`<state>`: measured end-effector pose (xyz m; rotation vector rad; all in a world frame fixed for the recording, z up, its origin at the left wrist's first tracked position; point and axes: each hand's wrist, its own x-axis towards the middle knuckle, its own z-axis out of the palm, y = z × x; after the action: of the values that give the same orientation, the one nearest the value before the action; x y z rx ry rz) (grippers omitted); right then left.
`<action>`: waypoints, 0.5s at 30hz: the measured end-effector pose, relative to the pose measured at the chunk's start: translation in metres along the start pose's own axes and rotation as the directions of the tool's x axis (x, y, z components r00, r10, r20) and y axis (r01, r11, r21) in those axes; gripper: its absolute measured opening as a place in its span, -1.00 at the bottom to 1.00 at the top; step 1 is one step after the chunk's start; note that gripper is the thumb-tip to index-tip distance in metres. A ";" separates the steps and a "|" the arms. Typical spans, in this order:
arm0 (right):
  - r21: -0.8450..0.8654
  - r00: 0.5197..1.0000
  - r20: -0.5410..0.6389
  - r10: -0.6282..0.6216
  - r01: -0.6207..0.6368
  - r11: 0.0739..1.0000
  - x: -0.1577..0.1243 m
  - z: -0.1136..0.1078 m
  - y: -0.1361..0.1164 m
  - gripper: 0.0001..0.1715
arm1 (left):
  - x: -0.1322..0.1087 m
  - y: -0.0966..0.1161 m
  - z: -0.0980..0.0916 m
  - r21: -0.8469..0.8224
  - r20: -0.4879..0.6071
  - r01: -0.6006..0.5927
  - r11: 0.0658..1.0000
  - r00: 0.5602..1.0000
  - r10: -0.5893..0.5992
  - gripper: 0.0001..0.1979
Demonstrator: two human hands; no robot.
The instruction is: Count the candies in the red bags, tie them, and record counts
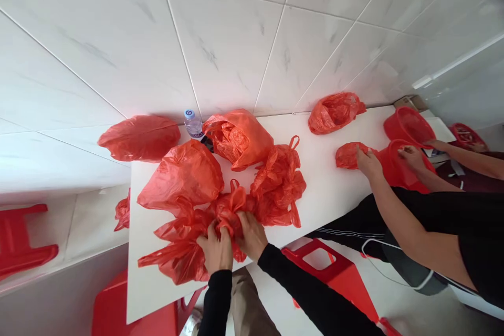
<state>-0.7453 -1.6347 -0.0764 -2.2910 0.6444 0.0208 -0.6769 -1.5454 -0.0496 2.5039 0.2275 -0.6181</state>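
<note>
A crumpled red plastic bag [185, 252] lies at the near edge of the white table [315, 168]. My left hand [216, 252] and my right hand [252, 236] are side by side, both closed on the bunched neck of this bag. Black sleeves cover both my arms. Several other red plastic bags are heaped just beyond my hands: one puffed bag [183, 176], one open bag [238, 136] and one knotted bag [279, 184].
A water bottle with a blue cap [192, 123] stands at the wall behind the bags. Another red bag [137, 136] lies at the table's left end. To the right, other people's hands [368, 163] handle a bag and red buckets [407, 126]. Red stools [334, 270] stand below.
</note>
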 end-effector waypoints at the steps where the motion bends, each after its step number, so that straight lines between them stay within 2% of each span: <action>1: 0.020 0.999 0.027 -0.034 0.034 0.999 -0.004 -0.002 -0.002 -0.14 | 0.001 0.009 0.005 0.009 0.013 0.038 0.999 0.999 -0.038 -0.52; 3: 0.053 0.993 0.075 -0.092 0.088 0.995 -0.014 -0.016 0.000 -0.02 | 0.004 0.025 0.011 0.015 0.014 0.110 0.994 0.994 -0.110 -0.40; 5: 0.055 0.993 0.073 -0.093 0.089 0.994 -0.022 -0.042 0.014 -0.08 | 0.005 0.036 0.014 0.021 -0.004 0.152 0.988 0.988 -0.152 -0.34; 7: 0.016 1.000 -0.028 -0.001 0.001 1.000 -0.023 -0.075 0.037 -0.28 | 0.004 0.041 0.015 0.017 -0.017 0.173 0.985 0.985 -0.172 -0.34; 8: -0.010 0.991 -0.115 0.073 -0.075 0.997 -0.019 -0.091 0.051 -0.29 | 0.004 0.041 0.015 0.013 -0.020 0.179 0.984 0.984 -0.179 -0.35; 10: -0.048 0.942 -0.268 0.203 -0.223 0.974 -0.002 -0.114 0.077 -0.04 | 0.001 0.041 0.017 0.004 -0.019 0.186 0.983 0.982 -0.186 -0.36; 12: -0.076 0.914 -0.321 0.248 -0.286 0.955 0.023 -0.122 0.096 0.22 | -0.004 0.041 0.022 0.006 -0.019 0.182 0.983 0.983 -0.181 -0.31; 13: -0.094 0.919 -0.311 0.241 -0.282 0.955 0.036 -0.120 0.101 0.26 | -0.007 0.041 0.026 0.015 -0.021 0.172 0.985 0.985 -0.172 -0.26; 14: -0.113 0.932 -0.285 0.222 -0.263 0.958 0.048 -0.115 0.105 0.22 | -0.009 0.041 0.030 0.029 -0.023 0.158 0.987 0.987 -0.157 -0.20; 15: -0.131 0.947 -0.251 0.199 -0.237 0.963 0.059 -0.109 0.107 0.09 | -0.011 0.042 0.033 0.048 -0.026 0.139 0.989 0.990 -0.137 -0.15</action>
<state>-0.7614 -1.7973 -0.0800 -2.3843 1.0538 -0.0996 -0.6877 -1.5988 -0.0497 2.5592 0.4014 -0.6586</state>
